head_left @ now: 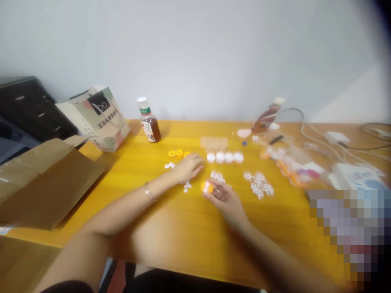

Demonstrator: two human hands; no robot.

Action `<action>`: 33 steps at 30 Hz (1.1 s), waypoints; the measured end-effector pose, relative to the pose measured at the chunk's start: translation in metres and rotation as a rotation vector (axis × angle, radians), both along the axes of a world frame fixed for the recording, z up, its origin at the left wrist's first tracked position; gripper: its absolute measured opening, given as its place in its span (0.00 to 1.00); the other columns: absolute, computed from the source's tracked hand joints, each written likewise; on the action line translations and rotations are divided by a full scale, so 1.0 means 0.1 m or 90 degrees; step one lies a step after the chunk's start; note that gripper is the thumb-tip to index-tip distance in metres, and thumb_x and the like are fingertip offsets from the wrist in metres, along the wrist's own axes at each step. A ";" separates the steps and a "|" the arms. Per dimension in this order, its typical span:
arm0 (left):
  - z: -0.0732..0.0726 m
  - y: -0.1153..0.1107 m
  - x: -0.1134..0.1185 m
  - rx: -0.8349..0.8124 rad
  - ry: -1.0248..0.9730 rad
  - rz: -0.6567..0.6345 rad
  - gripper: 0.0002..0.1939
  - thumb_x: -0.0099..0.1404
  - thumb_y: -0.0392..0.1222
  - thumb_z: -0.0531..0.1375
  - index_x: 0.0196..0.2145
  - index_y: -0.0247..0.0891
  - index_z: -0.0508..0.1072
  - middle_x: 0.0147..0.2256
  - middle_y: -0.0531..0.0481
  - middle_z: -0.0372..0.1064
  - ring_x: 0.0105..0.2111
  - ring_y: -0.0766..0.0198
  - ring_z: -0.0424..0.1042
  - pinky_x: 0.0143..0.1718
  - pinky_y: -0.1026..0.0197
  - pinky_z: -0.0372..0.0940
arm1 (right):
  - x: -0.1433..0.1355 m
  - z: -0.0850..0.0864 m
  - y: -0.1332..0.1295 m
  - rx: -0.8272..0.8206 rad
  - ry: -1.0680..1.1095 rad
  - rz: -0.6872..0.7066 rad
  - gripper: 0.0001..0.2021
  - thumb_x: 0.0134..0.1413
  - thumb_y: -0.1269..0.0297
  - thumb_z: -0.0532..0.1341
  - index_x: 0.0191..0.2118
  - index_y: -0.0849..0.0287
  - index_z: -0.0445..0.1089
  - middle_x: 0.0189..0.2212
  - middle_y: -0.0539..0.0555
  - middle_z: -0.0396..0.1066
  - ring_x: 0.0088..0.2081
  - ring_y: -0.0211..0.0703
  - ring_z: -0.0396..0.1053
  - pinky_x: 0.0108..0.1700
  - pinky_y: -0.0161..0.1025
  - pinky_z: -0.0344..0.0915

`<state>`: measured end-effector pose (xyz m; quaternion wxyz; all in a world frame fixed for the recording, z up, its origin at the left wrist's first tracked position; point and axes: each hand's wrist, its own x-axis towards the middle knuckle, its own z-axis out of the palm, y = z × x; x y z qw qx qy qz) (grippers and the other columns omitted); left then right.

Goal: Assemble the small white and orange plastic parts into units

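Observation:
My right hand (224,199) is closed on an orange disc (207,187) with a whitish middle, held between thumb and fingertips above the table. My left hand (189,167) is bent over the table, blurred, fingers pointing right; whether it holds anything does not show. Just past its fingers runs a row of white round pieces (225,157), with pale clear cups (214,143) behind. Several yellow discs (175,153) lie behind my left hand, partly covered by it. Small white pieces (186,186) lie under my left wrist, and white patterned pieces (217,176) behind my right hand.
More white patterned pieces (259,185) lie to the right. Beyond them are a line of orange and white parts (290,171), cables (305,126) and a tilted bottle (267,116). At left stand a cardboard box (61,183), a paper bag (104,118) and a drink bottle (149,126).

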<state>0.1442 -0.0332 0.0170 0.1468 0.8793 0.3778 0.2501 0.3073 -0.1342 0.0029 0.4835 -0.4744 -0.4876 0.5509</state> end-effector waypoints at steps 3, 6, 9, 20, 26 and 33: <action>-0.11 0.24 0.24 0.035 0.007 -0.003 0.09 0.62 0.34 0.52 0.40 0.33 0.68 0.41 0.42 0.64 0.44 0.57 0.62 0.47 0.53 0.58 | 0.00 -0.01 0.00 0.001 0.031 -0.005 0.19 0.39 0.62 0.66 0.42 0.55 0.67 0.36 0.51 0.69 0.32 0.38 0.71 0.42 0.41 0.69; -0.19 0.38 0.38 0.023 -0.019 0.012 0.06 0.61 0.33 0.53 0.35 0.31 0.68 0.40 0.40 0.64 0.44 0.55 0.62 0.47 0.51 0.57 | 0.00 0.00 0.01 0.001 0.036 -0.008 0.19 0.39 0.61 0.66 0.42 0.55 0.66 0.36 0.52 0.69 0.32 0.38 0.71 0.41 0.40 0.69; -0.19 0.39 0.39 -0.004 -0.063 0.022 0.03 0.60 0.33 0.54 0.31 0.32 0.67 0.38 0.42 0.65 0.43 0.56 0.63 0.47 0.52 0.57 | 0.01 0.02 0.00 0.002 0.029 -0.012 0.19 0.40 0.61 0.66 0.42 0.55 0.66 0.35 0.52 0.69 0.31 0.37 0.71 0.41 0.39 0.70; 0.01 -0.31 -0.22 -0.362 -0.403 0.045 0.16 0.61 0.48 0.55 0.44 0.38 0.61 0.31 0.51 0.66 0.27 0.69 0.69 0.29 0.65 0.64 | 0.02 0.09 0.01 -0.018 0.037 -0.009 0.19 0.39 0.61 0.66 0.41 0.56 0.67 0.34 0.50 0.68 0.28 0.34 0.70 0.38 0.36 0.70; 0.09 -0.61 -0.35 -0.578 -0.555 -0.019 0.17 0.59 0.44 0.59 0.44 0.36 0.68 0.38 0.46 0.67 0.33 0.64 0.71 0.38 0.61 0.64 | 0.01 0.06 0.01 -0.042 0.070 -0.006 0.20 0.38 0.61 0.67 0.42 0.55 0.66 0.36 0.50 0.68 0.30 0.36 0.72 0.41 0.40 0.70; 0.10 -0.72 -0.37 -0.703 -0.645 -0.046 0.22 0.57 0.41 0.62 0.50 0.37 0.65 0.43 0.42 0.68 0.37 0.62 0.71 0.41 0.62 0.63 | 0.00 0.07 -0.01 -0.015 0.054 -0.011 0.20 0.38 0.61 0.67 0.42 0.55 0.67 0.37 0.51 0.69 0.33 0.39 0.72 0.43 0.40 0.70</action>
